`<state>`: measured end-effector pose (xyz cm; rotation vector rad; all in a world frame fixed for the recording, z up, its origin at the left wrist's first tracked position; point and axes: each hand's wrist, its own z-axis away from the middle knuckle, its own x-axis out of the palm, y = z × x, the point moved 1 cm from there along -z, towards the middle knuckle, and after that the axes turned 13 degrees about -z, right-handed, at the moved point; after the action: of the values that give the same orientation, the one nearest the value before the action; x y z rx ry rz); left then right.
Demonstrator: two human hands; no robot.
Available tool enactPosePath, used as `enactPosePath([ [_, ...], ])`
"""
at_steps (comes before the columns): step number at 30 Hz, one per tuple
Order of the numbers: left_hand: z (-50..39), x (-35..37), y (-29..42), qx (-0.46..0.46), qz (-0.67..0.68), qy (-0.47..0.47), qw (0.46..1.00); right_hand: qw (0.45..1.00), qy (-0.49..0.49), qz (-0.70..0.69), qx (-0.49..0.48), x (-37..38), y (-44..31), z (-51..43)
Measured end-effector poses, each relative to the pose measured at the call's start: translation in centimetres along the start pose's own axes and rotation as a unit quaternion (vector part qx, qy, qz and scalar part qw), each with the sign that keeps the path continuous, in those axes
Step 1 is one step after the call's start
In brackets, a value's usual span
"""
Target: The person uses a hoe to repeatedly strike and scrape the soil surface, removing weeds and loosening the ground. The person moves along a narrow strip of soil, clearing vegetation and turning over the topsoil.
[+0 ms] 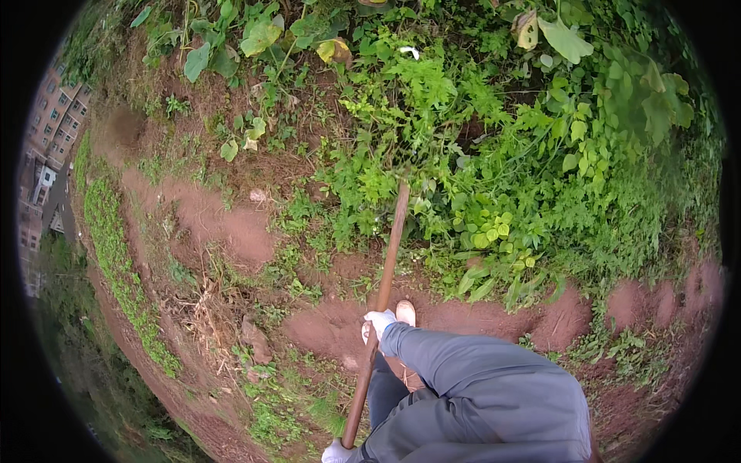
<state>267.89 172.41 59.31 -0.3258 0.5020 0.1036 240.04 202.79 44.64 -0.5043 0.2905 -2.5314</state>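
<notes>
A long wooden tool handle [391, 254] slants from the bottom of the view up into leafy green weeds [417, 116]. Its far end disappears among the leaves, so I cannot tell what head it carries. My right hand [380, 322], in a white glove, is wrapped around the middle of the shaft. Lower down, at the bottom edge of the view, my left hand [337, 452] grips the near end, also in a white glove and partly cut off by the frame. Dense weeds surround the handle's far part.
Light-coloured shoes [406, 313] stand on a reddish dirt path [330, 327]. Dry stalks [211, 309] lie to the left, near a strip of low green plants [116, 254]. Broad-leaved vines [260, 37] grow at the top. Buildings [58, 116] show at the far left.
</notes>
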Motion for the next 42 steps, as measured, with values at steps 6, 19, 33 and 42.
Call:
enactPosePath([
  [6, -0.1, 4.7, -0.7, 0.008, 0.053, -0.065, 0.996, 0.989, 0.034, -0.057, 0.135, -4.4, 0.3, 3.2],
  [19, -7.4, -19.8, 27.7, 0.398, 0.221, 0.281, 0.845, 0.871, -0.169, -0.109, -0.448, 7.7, -39.2, 24.7],
  [33, -2.9, -2.8, 14.7, 0.113, 0.162, 0.053, 0.979, 0.992, -0.036, -0.041, -0.112, 2.3, -21.1, 0.7],
  [42, -3.1, 8.9, 4.8, 0.11, 0.055, -0.141, 0.982, 0.998, 0.032, -0.051, -0.009, -4.7, -10.4, 2.6],
])
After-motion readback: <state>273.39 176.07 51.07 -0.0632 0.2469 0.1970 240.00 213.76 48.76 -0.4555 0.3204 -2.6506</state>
